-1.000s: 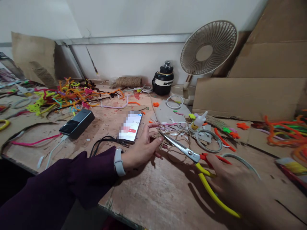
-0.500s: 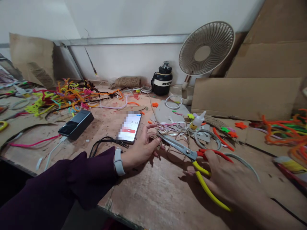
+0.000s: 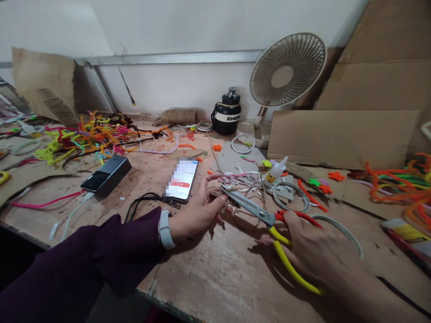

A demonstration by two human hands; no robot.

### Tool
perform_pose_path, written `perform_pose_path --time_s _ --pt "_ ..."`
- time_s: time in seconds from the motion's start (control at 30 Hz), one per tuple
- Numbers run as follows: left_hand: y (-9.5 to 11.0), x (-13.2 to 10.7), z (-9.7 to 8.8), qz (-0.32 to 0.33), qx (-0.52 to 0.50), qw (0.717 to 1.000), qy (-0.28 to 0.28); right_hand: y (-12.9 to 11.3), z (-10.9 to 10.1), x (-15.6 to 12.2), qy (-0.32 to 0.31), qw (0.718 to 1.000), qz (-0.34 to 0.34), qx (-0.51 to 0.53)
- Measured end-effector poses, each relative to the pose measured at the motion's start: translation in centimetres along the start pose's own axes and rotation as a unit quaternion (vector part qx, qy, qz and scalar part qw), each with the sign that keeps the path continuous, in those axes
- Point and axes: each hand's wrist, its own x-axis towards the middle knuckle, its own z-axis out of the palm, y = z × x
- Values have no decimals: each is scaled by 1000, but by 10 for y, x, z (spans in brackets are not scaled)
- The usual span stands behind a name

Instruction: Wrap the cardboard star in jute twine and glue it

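Note:
My left hand [image 3: 198,213] pinches a piece of brown jute twine [image 3: 220,196] between thumb and fingers, low over the table. In my right hand [image 3: 313,244] are scissors [image 3: 257,211] with red and yellow handles. Their blade tips reach the twine right beside my left thumb; whether a strand lies between the blades I cannot tell. Loose twine loops [image 3: 247,220] lie under and behind the blades. A small white glue bottle [image 3: 276,171] stands just beyond the scissors, near a grey ring [image 3: 291,196].
A lit phone [image 3: 182,181] lies left of my left hand, with a black power bank [image 3: 106,176] farther left. Pipe cleaners [image 3: 94,134] are heaped at the back left. A black bottle [image 3: 227,112], a fan [image 3: 288,72] and cardboard [image 3: 340,139] stand at the back.
Both hands and the scissors hold almost the same position. The view has shifted very slightly; the scissor tips stay at the twine.

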Motion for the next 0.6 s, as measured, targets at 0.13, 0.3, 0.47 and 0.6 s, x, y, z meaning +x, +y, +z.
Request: perform_pose_path --time_s 0.13,0.3,0.47,0.6 --pt "0 1 1 -21 -6 1000 7 0 4 -2 -66 998 -9 3" --pt "1 0 0 -33 4 999 -10 5 -1 6 -157 986 38 45" --pt "3 -3 1 -29 15 999 -29 18 -2 15 -171 978 116 24" --pt "6 -8 5 -48 26 997 -63 30 -10 16 -145 985 78 58"
